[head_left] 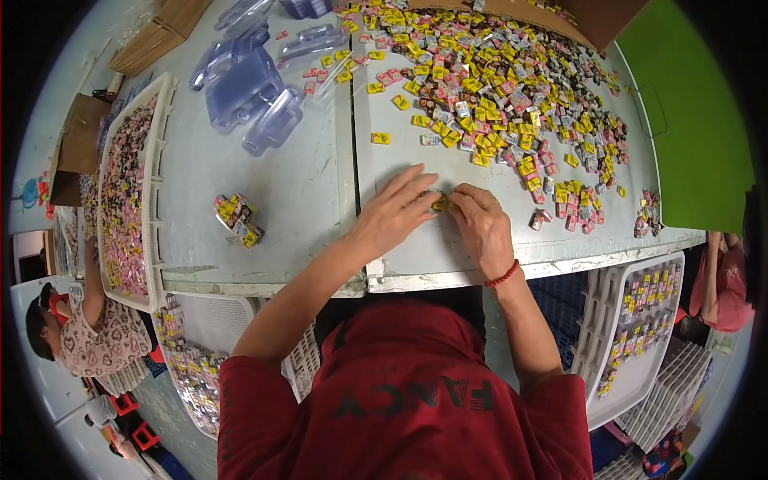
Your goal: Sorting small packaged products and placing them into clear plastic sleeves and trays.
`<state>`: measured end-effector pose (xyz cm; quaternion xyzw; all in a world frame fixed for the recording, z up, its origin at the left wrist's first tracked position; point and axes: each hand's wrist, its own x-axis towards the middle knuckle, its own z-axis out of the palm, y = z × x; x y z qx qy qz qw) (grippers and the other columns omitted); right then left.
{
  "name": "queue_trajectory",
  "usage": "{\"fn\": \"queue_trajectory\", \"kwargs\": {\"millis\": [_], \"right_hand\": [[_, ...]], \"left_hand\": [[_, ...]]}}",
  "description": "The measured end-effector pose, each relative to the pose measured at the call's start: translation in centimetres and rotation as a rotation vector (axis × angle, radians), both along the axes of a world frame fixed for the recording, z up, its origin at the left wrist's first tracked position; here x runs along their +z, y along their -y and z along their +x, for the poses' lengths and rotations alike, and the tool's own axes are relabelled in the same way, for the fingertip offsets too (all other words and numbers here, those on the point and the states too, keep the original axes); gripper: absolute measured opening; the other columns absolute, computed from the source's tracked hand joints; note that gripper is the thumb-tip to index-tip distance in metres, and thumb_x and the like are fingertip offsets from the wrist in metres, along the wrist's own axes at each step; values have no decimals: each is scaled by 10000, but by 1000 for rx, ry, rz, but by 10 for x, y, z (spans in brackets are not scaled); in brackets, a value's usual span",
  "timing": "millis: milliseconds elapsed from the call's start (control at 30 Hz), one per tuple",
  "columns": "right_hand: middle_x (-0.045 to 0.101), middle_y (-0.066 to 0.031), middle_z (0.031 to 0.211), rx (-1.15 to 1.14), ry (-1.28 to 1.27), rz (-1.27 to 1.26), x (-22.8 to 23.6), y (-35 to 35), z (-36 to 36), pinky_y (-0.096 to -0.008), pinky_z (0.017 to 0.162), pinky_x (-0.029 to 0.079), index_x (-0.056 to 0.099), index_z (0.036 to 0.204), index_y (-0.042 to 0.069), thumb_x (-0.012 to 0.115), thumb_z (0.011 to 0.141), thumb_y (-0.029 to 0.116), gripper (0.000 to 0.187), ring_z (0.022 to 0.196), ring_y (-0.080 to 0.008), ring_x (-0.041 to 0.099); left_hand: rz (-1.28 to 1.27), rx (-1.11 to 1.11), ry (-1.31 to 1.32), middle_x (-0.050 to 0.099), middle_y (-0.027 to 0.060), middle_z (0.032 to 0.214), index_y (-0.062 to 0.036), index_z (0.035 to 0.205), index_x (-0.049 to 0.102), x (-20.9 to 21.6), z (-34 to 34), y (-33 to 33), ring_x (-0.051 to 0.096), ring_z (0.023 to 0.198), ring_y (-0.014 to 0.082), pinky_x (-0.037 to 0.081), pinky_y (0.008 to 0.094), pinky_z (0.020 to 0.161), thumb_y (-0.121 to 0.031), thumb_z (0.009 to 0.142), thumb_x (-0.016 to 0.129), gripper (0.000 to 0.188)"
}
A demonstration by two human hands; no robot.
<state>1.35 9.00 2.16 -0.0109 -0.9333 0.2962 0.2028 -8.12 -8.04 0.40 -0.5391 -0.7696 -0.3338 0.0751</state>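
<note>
Mini boxes [525, 128] far right are mostly done in yellow, pink, brown; near T-shirt [400, 348] is dyed deep red, pale left blouse [104, 340] is covered in hearts.

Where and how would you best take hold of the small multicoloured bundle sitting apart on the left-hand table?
Probably across its two long sides, coming from above with the left hand, the nearer one. The bundle looks compact and lies slanted, its length running from upper left to lower right in the picture; nothing touches it, so both long sides seem open.
</note>
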Motion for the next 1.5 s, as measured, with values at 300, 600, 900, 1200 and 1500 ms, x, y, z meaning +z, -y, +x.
{"fn": "queue_trajectory", "kwargs": {"millis": [300, 600, 900, 1200, 1500], "right_hand": [[672, -35, 1000, -97, -69, 76, -16, -1, 9, -460, 975, 355, 676, 931, 89, 718, 763, 73, 173, 988, -268, 593], [691, 21, 966, -122, -60, 143, -15, -1, 16, -492, 1037, 266, 691, 873, 119, 725, 769, 132, 110, 1076, -260, 549], [672, -9, 939, -137, -49, 143, -3, 3, 13, -512, 1039, 265, 675, 936, 109, 718, 772, 142, 173, 1043, -235, 557], [660, -12, 896, -145, -42, 187, -16, 2, 10, -509, 1014, 299, 682, 939, 110, 714, 772, 116, 170, 956, -224, 576], [629, -31, 838, -212, -63, 167, -13, 15, 1, -526, 1014, 297, 665, 914, 99, 707, 768, 83, 153, 930, -224, 575]], "left_hand": [[-148, -28, -16, 530, 108, 1293, -10, 1152, 602, -15, -3, -7, 433, 1264, 295, 380, 402, 1028, -172, 830, 673, 368], [-151, -35, -22, 509, 115, 1295, 20, 1151, 580, -14, -2, -7, 430, 1255, 309, 389, 414, 1019, -131, 786, 677, 406], [-198, -22, -5, 518, 110, 1303, 6, 1221, 555, -10, -1, -7, 423, 1267, 291, 361, 397, 1046, -180, 853, 648, 423], [-197, -15, -27, 520, 113, 1293, 11, 1211, 558, -11, -3, -9, 423, 1265, 290, 359, 397, 1045, -173, 861, 635, 403], [-175, -17, -38, 501, 132, 1287, 34, 1208, 537, -7, 2, -8, 433, 1242, 319, 385, 417, 1016, -106, 790, 668, 459]]}}
